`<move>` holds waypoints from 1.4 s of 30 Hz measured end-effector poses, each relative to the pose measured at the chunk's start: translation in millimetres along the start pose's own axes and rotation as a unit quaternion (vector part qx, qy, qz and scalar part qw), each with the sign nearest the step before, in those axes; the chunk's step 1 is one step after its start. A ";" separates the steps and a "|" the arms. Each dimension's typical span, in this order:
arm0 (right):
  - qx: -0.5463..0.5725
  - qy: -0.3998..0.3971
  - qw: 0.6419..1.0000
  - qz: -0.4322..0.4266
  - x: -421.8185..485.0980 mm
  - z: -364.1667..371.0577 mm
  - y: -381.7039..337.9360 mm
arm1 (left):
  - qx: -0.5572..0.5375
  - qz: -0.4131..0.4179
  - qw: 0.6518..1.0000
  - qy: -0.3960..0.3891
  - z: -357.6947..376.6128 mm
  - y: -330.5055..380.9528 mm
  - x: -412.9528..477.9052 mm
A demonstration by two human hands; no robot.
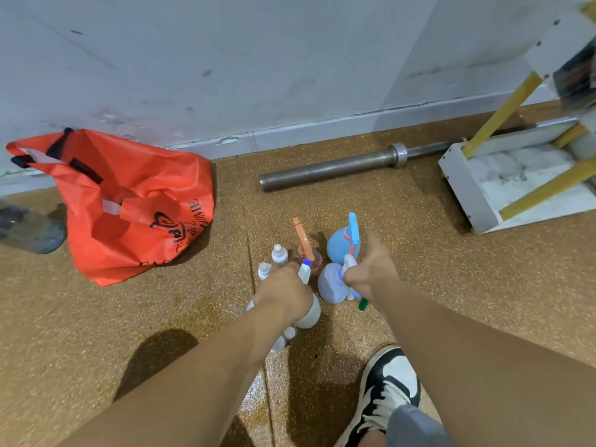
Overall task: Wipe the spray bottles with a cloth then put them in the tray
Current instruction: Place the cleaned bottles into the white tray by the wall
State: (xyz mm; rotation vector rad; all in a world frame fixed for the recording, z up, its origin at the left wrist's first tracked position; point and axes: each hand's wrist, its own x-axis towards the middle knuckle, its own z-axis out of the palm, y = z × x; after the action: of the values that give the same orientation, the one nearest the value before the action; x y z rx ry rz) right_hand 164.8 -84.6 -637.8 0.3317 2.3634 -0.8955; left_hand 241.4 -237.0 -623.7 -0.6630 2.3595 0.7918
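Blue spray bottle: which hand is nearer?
Right. The right hand is just beside the blue spray bottle, gripping the pale bottle; the left hand grips the white bottle, farther left.

Blue btl [337, 250], red bag [129, 217]

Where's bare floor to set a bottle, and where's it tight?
Bare: the strip between the steel bar and the bottle cluster; the patch right of it, toward the white frame; the floor in front of the red bag. Tight: the cluster, where the left hand grips a white bottle and the right hand a pale bottle.
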 end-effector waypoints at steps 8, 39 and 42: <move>-0.023 0.070 0.994 0.083 1.6 -4.7 -4.9 | -0.078 -0.030 0.994 -0.064 -10.2 -6.9 7.4; 0.054 -0.221 0.974 0.019 22.2 -17.5 -35.8 | -0.274 -0.200 0.936 -0.098 -37.6 41.6 57.9; 0.130 -0.207 0.968 0.051 32.9 -15.9 -30.0 | -0.254 -0.190 0.945 -0.078 -31.6 41.5 67.3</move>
State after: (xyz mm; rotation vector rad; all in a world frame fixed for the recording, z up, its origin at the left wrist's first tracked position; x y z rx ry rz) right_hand 119.2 -95.5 -632.3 0.3283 1.8360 -1.1073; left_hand 157.1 -246.7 -629.6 -1.1766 1.8008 1.2285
